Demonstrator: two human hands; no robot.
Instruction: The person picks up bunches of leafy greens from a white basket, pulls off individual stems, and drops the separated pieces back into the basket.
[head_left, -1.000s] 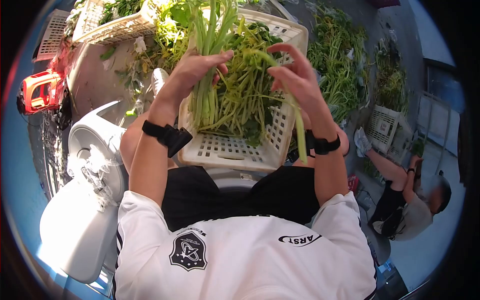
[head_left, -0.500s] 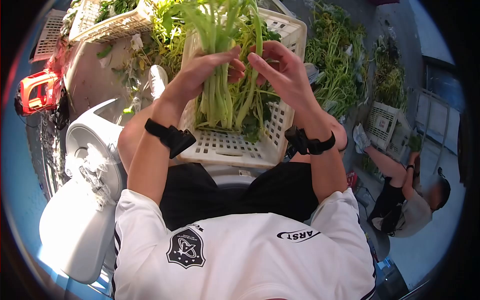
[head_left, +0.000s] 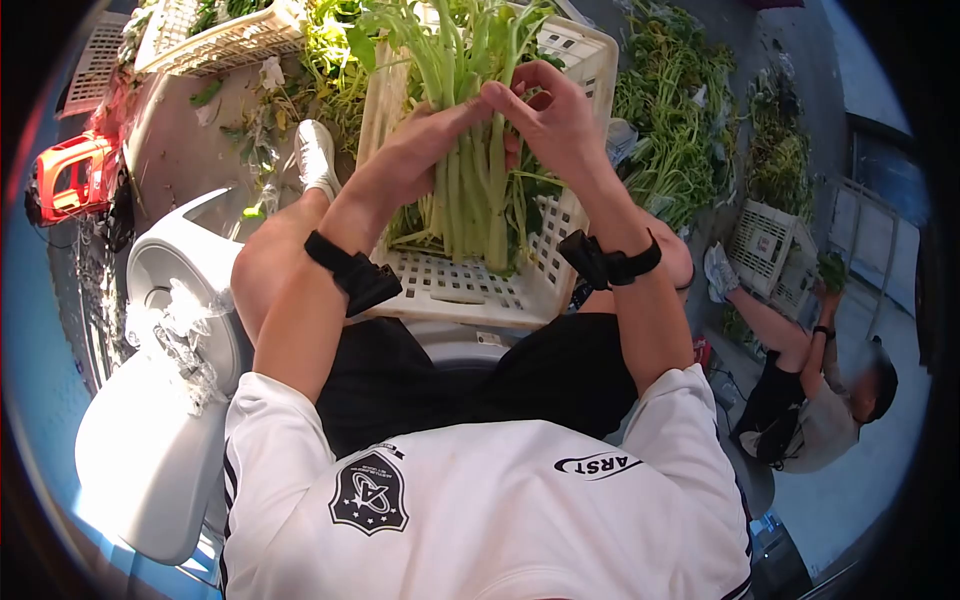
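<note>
My left hand (head_left: 425, 145) is wrapped round an upright bunch of celery (head_left: 465, 200), its long pale stalks hanging down and the leafy tops pointing away from me. At the upper right side of the bunch, my right hand (head_left: 550, 105) is closed in a pinch on a celery stalk, thumb against the bunch; its fingertips are partly hidden. Below both hands is a white slotted crate (head_left: 455, 290) between my knees, with more loose greens inside.
Piles of leafy stalks (head_left: 670, 120) lie on the floor to the right. Another white crate (head_left: 235, 45) stands at upper left, near a red plastic item (head_left: 75, 175). A white chair (head_left: 150, 450) holds crumpled plastic (head_left: 185, 345). Another person (head_left: 820, 400) sits at far right beside a crate (head_left: 765, 245).
The separate stalk in my right hand has come in against the bunch. My left hand and the bunch have shifted slightly right, and my hands are closer together.
</note>
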